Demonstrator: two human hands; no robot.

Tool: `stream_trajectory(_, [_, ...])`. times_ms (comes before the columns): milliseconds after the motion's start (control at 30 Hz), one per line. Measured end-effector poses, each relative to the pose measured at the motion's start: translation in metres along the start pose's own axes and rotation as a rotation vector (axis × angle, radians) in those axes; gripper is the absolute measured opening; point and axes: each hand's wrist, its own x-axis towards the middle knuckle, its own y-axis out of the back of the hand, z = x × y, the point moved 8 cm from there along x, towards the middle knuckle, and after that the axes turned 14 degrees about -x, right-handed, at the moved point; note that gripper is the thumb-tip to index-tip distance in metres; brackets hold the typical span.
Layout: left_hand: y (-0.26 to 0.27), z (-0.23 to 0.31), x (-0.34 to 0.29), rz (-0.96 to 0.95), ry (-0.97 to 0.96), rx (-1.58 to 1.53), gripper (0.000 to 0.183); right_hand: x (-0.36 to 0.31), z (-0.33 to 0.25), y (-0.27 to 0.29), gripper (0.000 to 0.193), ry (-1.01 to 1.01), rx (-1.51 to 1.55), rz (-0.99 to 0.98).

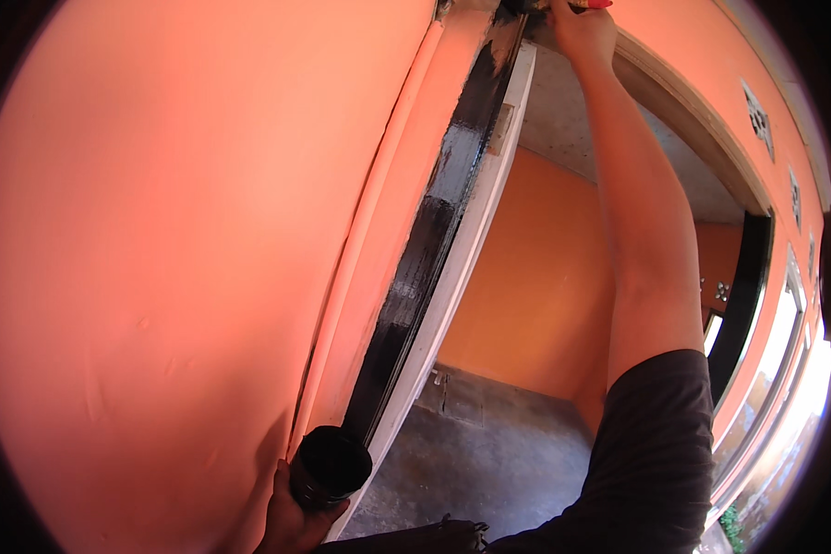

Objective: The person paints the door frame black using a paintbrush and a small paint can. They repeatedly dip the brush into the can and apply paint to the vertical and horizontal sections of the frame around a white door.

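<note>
Right hand (582, 32) closed on a red-handled brush (593, 4) at the door frame's top corner. Left hand (291, 522) grips a round black paint pot (330, 466) low beside the glossy black-painted door jamb (429, 240). Advice: long even strokes, off the orange wall (175, 231).

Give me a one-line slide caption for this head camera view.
Right hand raised with a red-handled tool at the top of a black-painted door frame; left hand holds a black paint can below.

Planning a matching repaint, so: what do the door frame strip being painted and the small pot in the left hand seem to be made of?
The door frame looks like wood, its moulded profile under wet, glossy black paint with pale unpainted edges beside it. The pot held by the left hand is round and black; plastic or metal, I cannot tell.
</note>
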Motion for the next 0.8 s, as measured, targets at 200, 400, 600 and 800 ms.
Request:
stream_trajectory(200, [0.003, -0.001, 0.005, -0.024, 0.018, -0.117, 0.065, -0.013, -0.008, 0.006, 0.017, 0.126, 0.062, 0.007])
stream_trajectory(400, [-0.006, 0.002, -0.004, 0.004, -0.034, 0.102, 0.069, -0.023, -0.021, 0.013, 0.016, 0.147, -0.012, -0.047])
stream_trajectory(600, [-0.014, 0.001, -0.008, -0.03, -0.025, 0.167, 0.073, -0.026, -0.025, 0.018, 0.015, 0.198, -0.026, -0.044])
stream_trajectory(800, [-0.018, -0.001, -0.013, -0.008, -0.021, 0.195, 0.071, -0.031, -0.024, 0.018, 0.015, 0.233, 0.02, -0.063])
